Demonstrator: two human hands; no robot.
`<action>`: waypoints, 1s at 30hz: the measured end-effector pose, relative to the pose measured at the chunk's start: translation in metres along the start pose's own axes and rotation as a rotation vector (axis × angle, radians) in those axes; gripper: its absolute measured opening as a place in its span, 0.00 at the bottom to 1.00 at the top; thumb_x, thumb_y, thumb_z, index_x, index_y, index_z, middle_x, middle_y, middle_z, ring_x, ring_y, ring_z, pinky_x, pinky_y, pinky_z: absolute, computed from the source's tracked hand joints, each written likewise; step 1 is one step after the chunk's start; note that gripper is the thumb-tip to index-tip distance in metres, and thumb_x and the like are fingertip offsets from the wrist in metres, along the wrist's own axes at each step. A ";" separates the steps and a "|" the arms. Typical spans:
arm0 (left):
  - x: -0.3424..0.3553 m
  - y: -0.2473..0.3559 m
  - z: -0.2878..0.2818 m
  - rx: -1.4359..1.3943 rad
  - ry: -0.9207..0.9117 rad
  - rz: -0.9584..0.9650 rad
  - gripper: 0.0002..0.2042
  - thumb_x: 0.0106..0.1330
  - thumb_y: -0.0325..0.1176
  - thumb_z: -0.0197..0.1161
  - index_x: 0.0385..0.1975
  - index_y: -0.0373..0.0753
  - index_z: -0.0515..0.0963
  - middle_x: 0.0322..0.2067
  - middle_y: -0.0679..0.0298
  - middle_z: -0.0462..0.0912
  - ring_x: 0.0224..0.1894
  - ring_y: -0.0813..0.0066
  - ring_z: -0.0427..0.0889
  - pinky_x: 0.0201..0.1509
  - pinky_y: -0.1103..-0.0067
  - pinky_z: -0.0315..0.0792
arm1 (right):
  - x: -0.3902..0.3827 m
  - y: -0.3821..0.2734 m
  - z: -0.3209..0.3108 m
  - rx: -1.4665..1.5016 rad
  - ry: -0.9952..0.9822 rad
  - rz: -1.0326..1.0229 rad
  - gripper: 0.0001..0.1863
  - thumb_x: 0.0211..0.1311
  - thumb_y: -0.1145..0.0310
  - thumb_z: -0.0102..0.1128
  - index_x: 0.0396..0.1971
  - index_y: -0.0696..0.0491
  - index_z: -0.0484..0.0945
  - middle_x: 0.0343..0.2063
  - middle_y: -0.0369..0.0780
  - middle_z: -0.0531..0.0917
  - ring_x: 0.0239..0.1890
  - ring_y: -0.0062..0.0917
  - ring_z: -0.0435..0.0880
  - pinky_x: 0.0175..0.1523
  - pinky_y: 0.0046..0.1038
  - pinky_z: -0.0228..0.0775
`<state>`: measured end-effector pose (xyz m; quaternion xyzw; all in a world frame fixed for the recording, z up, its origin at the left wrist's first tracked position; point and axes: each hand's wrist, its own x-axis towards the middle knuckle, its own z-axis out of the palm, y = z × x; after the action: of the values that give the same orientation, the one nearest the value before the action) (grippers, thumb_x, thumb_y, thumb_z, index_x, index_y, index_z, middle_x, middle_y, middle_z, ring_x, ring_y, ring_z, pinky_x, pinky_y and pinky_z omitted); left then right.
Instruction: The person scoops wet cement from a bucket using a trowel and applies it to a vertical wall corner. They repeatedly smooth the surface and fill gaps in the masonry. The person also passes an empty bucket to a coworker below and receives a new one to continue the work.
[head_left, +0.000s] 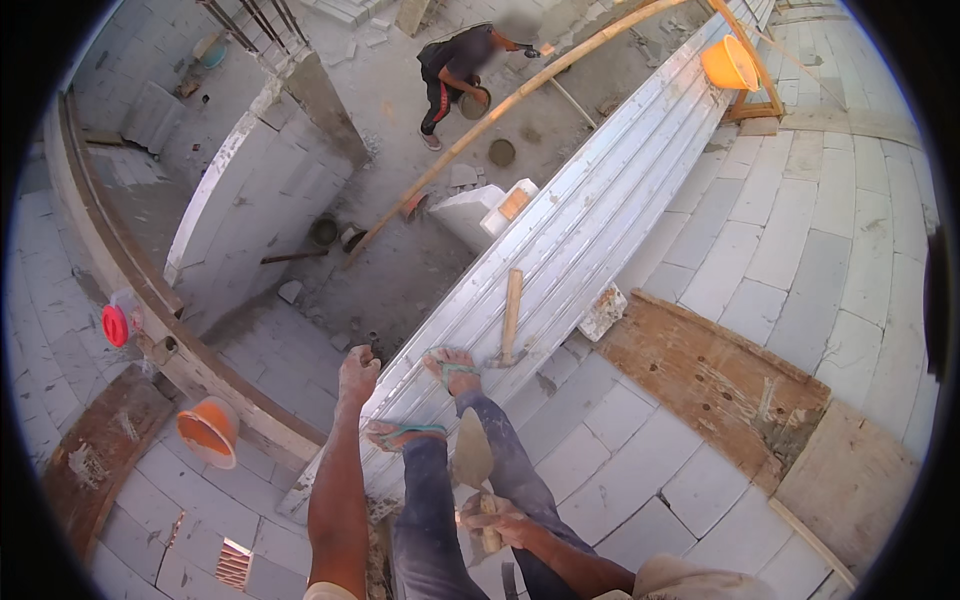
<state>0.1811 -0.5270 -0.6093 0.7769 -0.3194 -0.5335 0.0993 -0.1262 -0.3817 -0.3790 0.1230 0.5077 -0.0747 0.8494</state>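
My right hand (505,524) is closed around the handle of a trowel (472,452), whose grey blade points up and away in front of my legs. My left arm stretches forward, and my left hand (358,372) is closed near the left edge of a long ribbed metal sheet (590,195). Whatever the left fingers may hold is hidden. Both my feet, in green-strapped sandals, stand on the near part of the sheet. Just beyond them lies a hammer (512,305), its wooden handle pointing away and its head toward my right foot.
Left of the sheet, the floor drops to a lower level, where a person (460,75) bends with a bucket (474,102). Orange buckets (208,432) stand at left and far right. A bamboo pole (520,95) slants across. Wooden boards (715,380) lie on the pale blocks.
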 end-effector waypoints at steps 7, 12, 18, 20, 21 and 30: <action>0.005 -0.015 -0.009 -0.016 0.009 0.006 0.24 0.65 0.34 0.62 0.59 0.29 0.75 0.53 0.47 0.84 0.56 0.56 0.84 0.60 0.69 0.76 | 0.003 0.005 -0.001 -0.039 0.051 -0.012 0.24 0.57 0.71 0.75 0.49 0.54 0.72 0.37 0.38 0.81 0.40 0.24 0.84 0.44 0.29 0.77; 0.006 -0.013 -0.012 -0.003 0.018 -0.016 0.24 0.66 0.34 0.61 0.61 0.29 0.75 0.54 0.47 0.84 0.57 0.57 0.83 0.61 0.70 0.75 | 0.006 0.011 -0.008 -0.040 0.048 0.010 0.23 0.56 0.69 0.77 0.47 0.53 0.73 0.37 0.38 0.81 0.38 0.24 0.83 0.44 0.31 0.78; 0.010 -0.013 -0.004 -0.076 -0.017 -0.031 0.25 0.67 0.34 0.62 0.62 0.28 0.73 0.55 0.49 0.83 0.57 0.59 0.83 0.63 0.71 0.74 | 0.005 0.003 -0.001 0.061 0.084 0.023 0.17 0.59 0.75 0.72 0.44 0.52 0.74 0.35 0.40 0.82 0.37 0.29 0.84 0.43 0.35 0.77; 0.013 -0.006 0.000 -0.208 -0.038 -0.075 0.26 0.69 0.34 0.62 0.63 0.27 0.72 0.55 0.49 0.83 0.56 0.61 0.83 0.63 0.71 0.73 | 0.006 0.002 0.000 0.095 0.038 -0.003 0.17 0.60 0.74 0.72 0.45 0.52 0.74 0.37 0.39 0.81 0.36 0.27 0.83 0.42 0.33 0.75; 0.015 -0.002 0.003 -0.272 -0.047 -0.096 0.26 0.69 0.35 0.61 0.63 0.26 0.71 0.55 0.49 0.83 0.56 0.61 0.83 0.63 0.72 0.73 | 0.007 0.003 0.000 0.115 0.014 -0.016 0.17 0.60 0.74 0.72 0.45 0.51 0.74 0.38 0.39 0.80 0.36 0.25 0.82 0.42 0.32 0.75; 0.044 0.024 0.016 -0.601 -0.066 -0.155 0.34 0.73 0.40 0.60 0.72 0.27 0.58 0.67 0.48 0.70 0.67 0.59 0.73 0.71 0.64 0.65 | 0.000 -0.019 0.016 0.112 0.076 0.026 0.18 0.60 0.77 0.70 0.46 0.51 0.72 0.34 0.43 0.81 0.36 0.31 0.82 0.42 0.34 0.74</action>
<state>0.1680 -0.5691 -0.6379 0.7169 -0.0902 -0.6351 0.2731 -0.1173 -0.4049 -0.3740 0.1797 0.5328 -0.0870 0.8224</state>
